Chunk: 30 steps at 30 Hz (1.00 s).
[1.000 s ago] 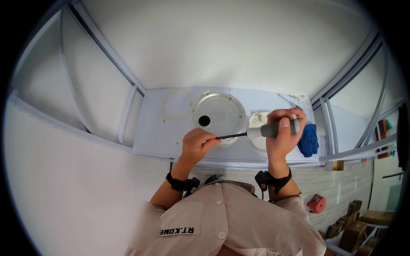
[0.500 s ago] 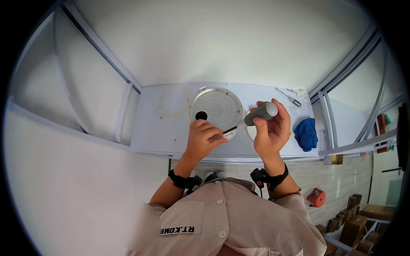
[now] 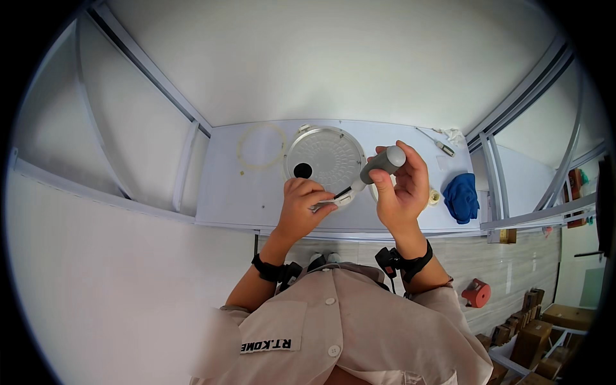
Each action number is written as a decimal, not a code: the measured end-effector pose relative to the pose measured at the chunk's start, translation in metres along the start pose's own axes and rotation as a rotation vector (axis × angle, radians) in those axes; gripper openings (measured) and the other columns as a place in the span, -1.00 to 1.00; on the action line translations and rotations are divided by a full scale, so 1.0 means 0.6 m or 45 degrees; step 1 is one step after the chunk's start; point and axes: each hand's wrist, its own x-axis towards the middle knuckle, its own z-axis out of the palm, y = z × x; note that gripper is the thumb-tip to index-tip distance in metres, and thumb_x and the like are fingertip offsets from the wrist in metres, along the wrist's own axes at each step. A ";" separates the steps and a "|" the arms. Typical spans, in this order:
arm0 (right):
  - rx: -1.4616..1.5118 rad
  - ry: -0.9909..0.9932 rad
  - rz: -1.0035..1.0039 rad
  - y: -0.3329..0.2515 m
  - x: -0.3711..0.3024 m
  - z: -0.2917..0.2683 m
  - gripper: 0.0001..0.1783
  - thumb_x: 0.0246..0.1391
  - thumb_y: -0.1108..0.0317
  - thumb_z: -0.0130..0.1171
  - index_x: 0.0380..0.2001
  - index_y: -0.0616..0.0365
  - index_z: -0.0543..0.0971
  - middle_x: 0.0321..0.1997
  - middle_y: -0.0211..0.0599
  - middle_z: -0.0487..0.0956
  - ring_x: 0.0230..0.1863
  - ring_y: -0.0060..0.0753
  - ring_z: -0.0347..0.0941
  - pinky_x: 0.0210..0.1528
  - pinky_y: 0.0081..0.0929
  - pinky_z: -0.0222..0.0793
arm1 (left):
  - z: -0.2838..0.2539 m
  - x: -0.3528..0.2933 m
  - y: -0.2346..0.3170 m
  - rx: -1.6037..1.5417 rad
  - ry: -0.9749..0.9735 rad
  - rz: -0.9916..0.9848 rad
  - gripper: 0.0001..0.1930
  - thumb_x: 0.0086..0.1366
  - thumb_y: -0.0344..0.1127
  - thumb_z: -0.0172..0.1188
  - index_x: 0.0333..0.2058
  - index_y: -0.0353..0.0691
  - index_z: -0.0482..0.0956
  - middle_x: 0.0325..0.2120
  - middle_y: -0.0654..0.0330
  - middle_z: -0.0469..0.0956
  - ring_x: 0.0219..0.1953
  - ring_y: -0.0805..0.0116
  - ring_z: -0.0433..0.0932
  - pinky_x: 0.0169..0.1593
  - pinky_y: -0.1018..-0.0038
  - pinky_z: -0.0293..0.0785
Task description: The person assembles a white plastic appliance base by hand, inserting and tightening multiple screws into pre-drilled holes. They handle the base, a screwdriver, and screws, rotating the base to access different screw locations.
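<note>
A round silver lid-like disc [image 3: 333, 154] with a patterned face lies on the white table, a black round spot [image 3: 303, 171] near its left side. My left hand [image 3: 303, 204] is closed at the disc's near edge, thumb and fingers pinching a small light-coloured part [image 3: 319, 205]. My right hand [image 3: 404, 192] grips the grey handle of a screwdriver [image 3: 378, 168]. Its dark shaft slants down to the left, the tip beside my left fingertips at the rim. Whether the tip touches a screw cannot be made out. A white round piece [image 3: 376, 190] is partly hidden behind my right hand.
A pale yellowish ring [image 3: 240, 149] lies left of the disc. On the right are a second screwdriver [image 3: 444, 149], crumpled white tissue [image 3: 455, 135], a bunched blue cloth [image 3: 461, 199] and a small cream-coloured part [image 3: 434, 196]. A red stool [image 3: 477, 293] stands on the floor.
My right hand has shifted left and slightly away from me, bringing the screwdriver tip closer in by the left fingers. The small cream-coloured part now shows more beside my right hand.
</note>
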 end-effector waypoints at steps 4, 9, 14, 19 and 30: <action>-0.049 -0.025 0.007 -0.004 0.000 0.005 -0.33 0.11 0.44 0.51 0.22 0.39 0.43 0.01 -0.01 0.67 0.02 -0.28 0.66 0.07 -0.37 0.59 | 0.000 0.000 -0.004 0.001 -0.009 0.011 -0.74 -0.05 -0.29 0.61 -0.33 -0.06 0.79 -0.33 0.40 0.61 -0.20 0.33 0.50 0.08 0.30 0.25; -0.132 -0.067 -0.046 0.003 0.001 0.008 -0.31 0.05 0.39 0.56 0.19 0.39 0.47 -0.02 -0.04 0.68 -0.05 -0.31 0.66 -0.01 -0.40 0.60 | 0.000 0.001 -0.005 -0.006 -0.028 -0.005 -0.76 -0.03 -0.28 0.60 -0.33 -0.06 0.79 -0.35 0.40 0.59 -0.22 0.34 0.49 0.06 0.30 0.25; -0.276 -0.095 -0.271 0.004 0.003 0.008 -0.29 -0.07 0.31 0.65 0.11 0.28 0.52 -0.14 -0.14 0.65 -0.26 -0.34 0.61 -0.22 -0.43 0.54 | -0.003 0.002 -0.002 -0.046 -0.041 -0.067 -0.82 0.02 -0.26 0.58 -0.37 -0.03 0.80 -0.41 0.41 0.53 -0.22 0.35 0.47 0.06 0.27 0.24; -0.516 -0.231 -0.556 -0.032 0.025 0.020 -0.34 -0.10 0.18 0.63 0.10 0.07 0.62 -0.23 -0.21 0.60 -0.40 -0.25 0.52 -0.42 -0.41 0.44 | 0.012 -0.002 -0.014 0.031 0.016 -0.026 -0.85 0.05 -0.20 0.56 -0.40 -0.02 0.80 -0.41 0.39 0.50 -0.24 0.33 0.45 0.01 0.28 0.23; -0.174 -0.488 -0.310 -0.070 0.058 0.038 -0.54 0.16 0.44 0.34 0.16 0.14 0.63 0.11 -0.09 0.54 0.02 -0.14 0.51 -0.04 -0.34 0.53 | 0.014 -0.005 -0.017 0.036 0.033 -0.013 -0.82 0.05 -0.18 0.57 -0.40 -0.04 0.78 -0.40 0.39 0.53 -0.24 0.30 0.45 -0.01 0.28 0.23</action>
